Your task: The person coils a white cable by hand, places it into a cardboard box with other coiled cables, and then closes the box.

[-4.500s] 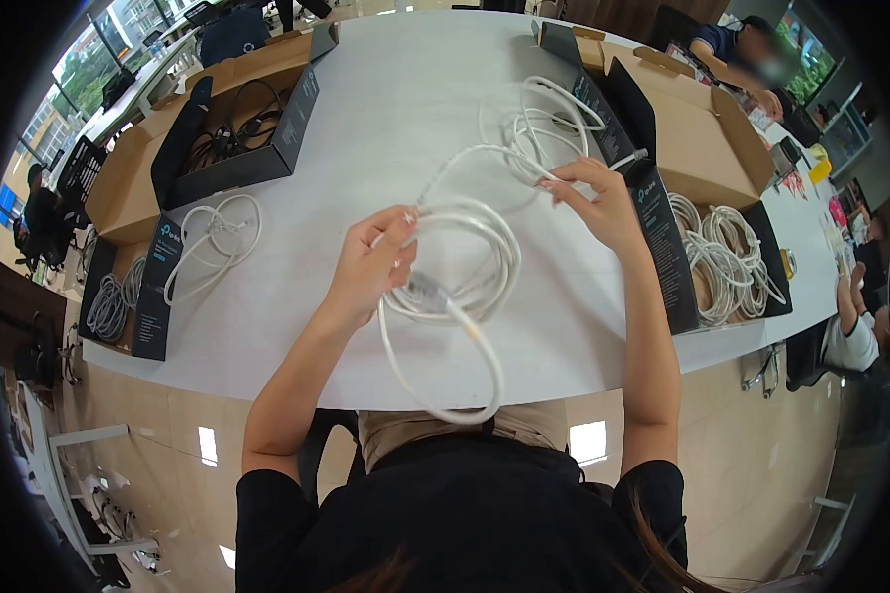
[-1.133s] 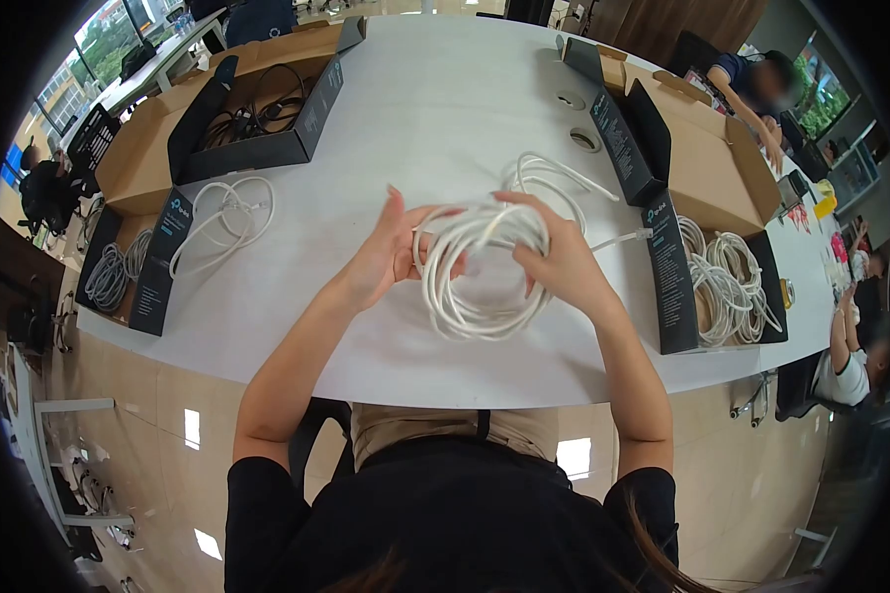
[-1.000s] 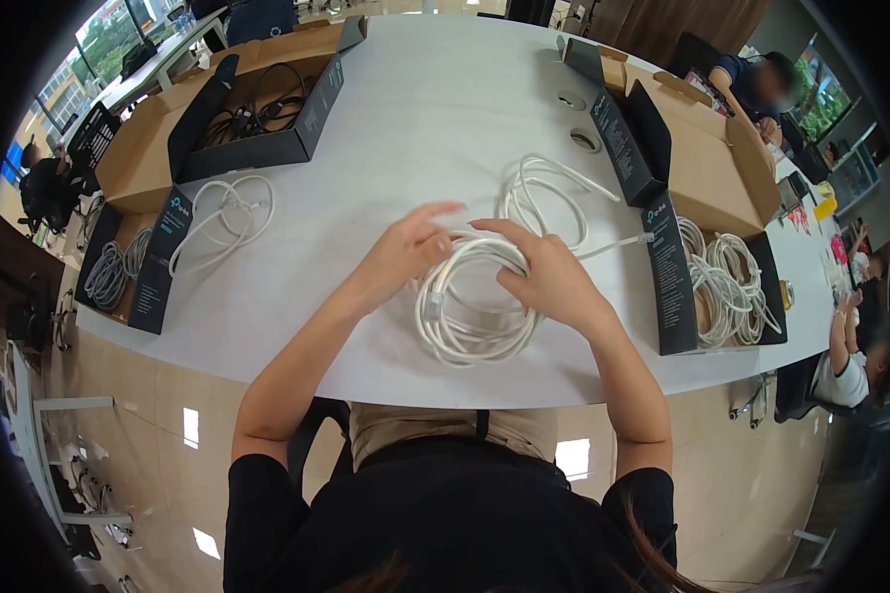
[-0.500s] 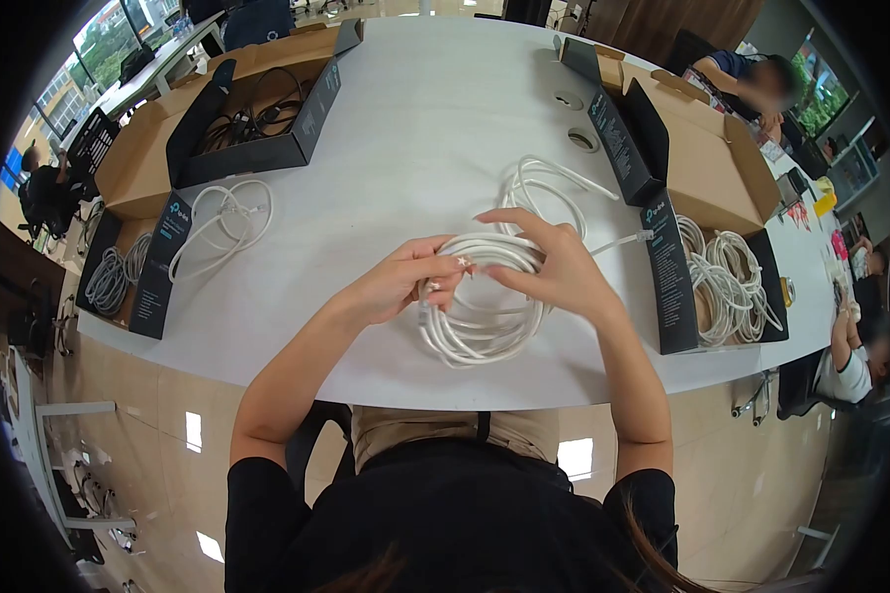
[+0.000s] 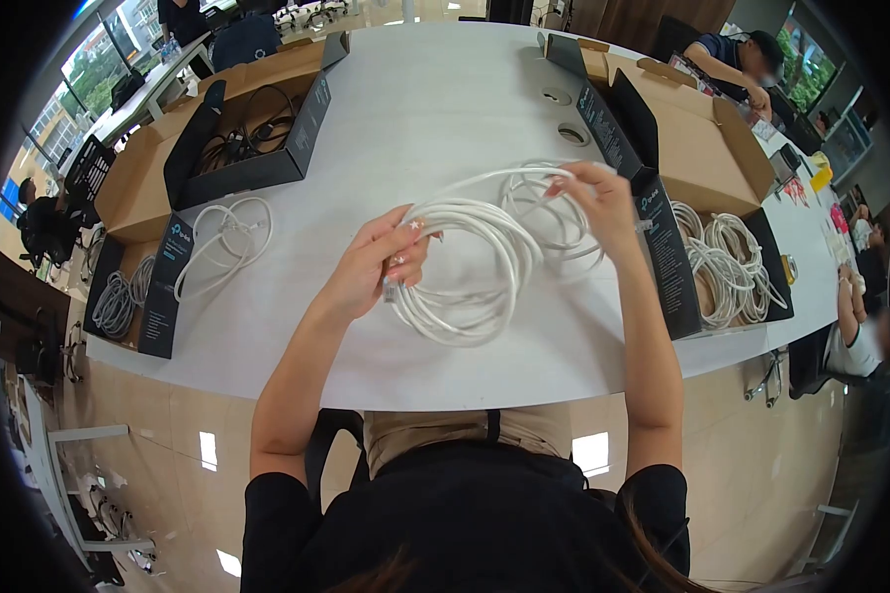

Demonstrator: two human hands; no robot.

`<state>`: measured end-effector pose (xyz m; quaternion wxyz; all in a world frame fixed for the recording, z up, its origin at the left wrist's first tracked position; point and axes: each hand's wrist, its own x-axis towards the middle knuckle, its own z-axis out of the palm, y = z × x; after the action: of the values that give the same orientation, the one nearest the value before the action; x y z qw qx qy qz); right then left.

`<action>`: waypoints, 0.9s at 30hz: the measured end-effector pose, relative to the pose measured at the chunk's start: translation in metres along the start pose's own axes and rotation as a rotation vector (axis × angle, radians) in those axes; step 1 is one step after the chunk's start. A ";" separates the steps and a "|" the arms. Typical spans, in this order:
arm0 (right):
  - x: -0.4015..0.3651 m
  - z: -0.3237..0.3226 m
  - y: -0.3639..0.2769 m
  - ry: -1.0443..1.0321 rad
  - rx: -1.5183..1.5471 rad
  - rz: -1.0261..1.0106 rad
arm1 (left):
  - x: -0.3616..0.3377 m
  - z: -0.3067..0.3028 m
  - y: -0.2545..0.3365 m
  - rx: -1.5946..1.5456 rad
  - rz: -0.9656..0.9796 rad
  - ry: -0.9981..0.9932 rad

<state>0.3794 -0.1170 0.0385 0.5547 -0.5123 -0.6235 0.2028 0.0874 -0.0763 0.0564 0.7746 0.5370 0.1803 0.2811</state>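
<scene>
My left hand (image 5: 378, 259) is closed around one side of a coiled white network cable (image 5: 509, 282), held above the table. A clear plug (image 5: 390, 291) of the cable sticks out below the left fingers. Up and to the right, my right hand (image 5: 595, 203) pinches a strand of the same cable, which runs in an arc from the coil. Behind the right hand, more loose white cable loops (image 5: 554, 237) lie on the table, partly hidden by the hand.
Two open black boxes on the left hold black cables (image 5: 257, 138) and grey cables (image 5: 119, 301). A small white cable (image 5: 229, 247) lies beside them. On the right, an open box (image 5: 677, 296) contains coiled white cables. People sit beyond the right side of the table (image 5: 435, 109).
My right hand has moved up and right, away from the coil, drawing a strand out. My left hand has shifted slightly left with the coil.
</scene>
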 end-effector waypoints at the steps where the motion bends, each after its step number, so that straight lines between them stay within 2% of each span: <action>1: 0.001 -0.002 -0.004 0.135 0.083 -0.040 | 0.001 -0.001 0.000 0.026 0.002 0.012; 4: -0.002 -0.006 -0.013 0.057 0.270 0.023 | 0.004 -0.003 -0.006 0.031 0.024 0.067; 8: -0.008 0.009 -0.029 -0.105 0.245 0.253 | 0.009 -0.004 -0.014 -0.101 0.100 0.163; 13: -0.023 0.041 -0.036 -0.279 0.308 0.338 | 0.012 -0.002 -0.022 -0.159 0.198 0.247; 15: -0.023 0.044 -0.027 -0.270 0.416 0.287 | 0.013 0.002 -0.026 -0.157 0.180 0.331; 17: -0.022 0.043 -0.027 -0.231 0.490 0.276 | 0.015 0.004 -0.030 -0.135 0.217 0.334; 20: -0.024 0.049 -0.029 -0.220 0.210 0.151 | 0.016 0.008 -0.037 -0.130 0.236 0.345; 23: -0.023 0.051 -0.026 -0.185 0.138 0.130 | 0.016 0.007 -0.040 -0.150 0.275 0.300; 26: -0.023 0.057 -0.023 -0.164 0.484 0.278 | 0.013 0.011 -0.039 -0.173 0.270 0.192; 27: -0.024 0.057 -0.025 -0.128 0.486 0.314 | 0.012 0.014 -0.039 -0.180 0.260 0.151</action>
<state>0.3144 -0.1294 0.0300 0.5823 -0.4409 -0.5035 0.4616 0.1140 -0.0892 0.0248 0.7611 0.4614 0.1412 0.4334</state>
